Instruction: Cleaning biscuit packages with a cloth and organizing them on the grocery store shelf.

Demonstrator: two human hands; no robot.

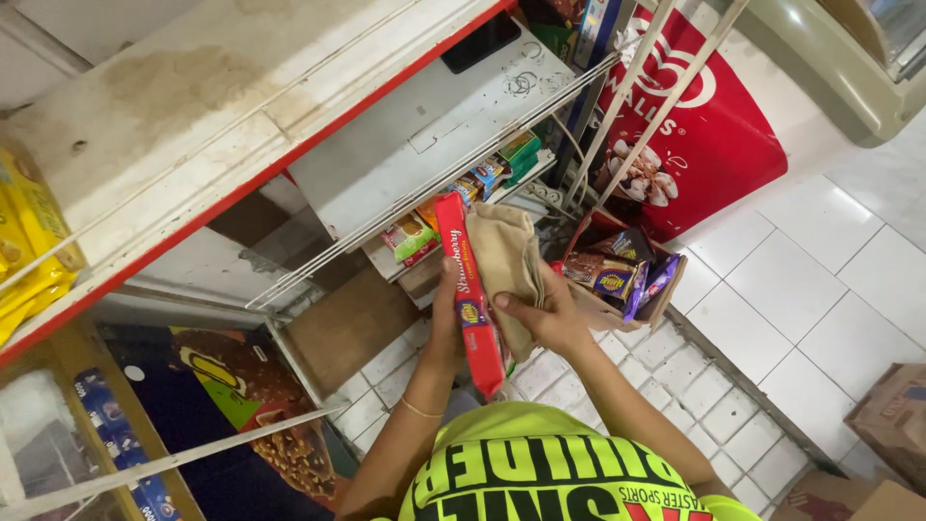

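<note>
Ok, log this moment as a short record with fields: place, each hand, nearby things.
place: shop aisle, white shelf with a red edge, white tiled floor
left hand: grip shut on a long red biscuit packet, held on end
right hand: grip shut on a beige cloth, pressed against the packet
nearby: cardboard box of snack packets on the floor; yellow packets on the shelf at far left
</note>
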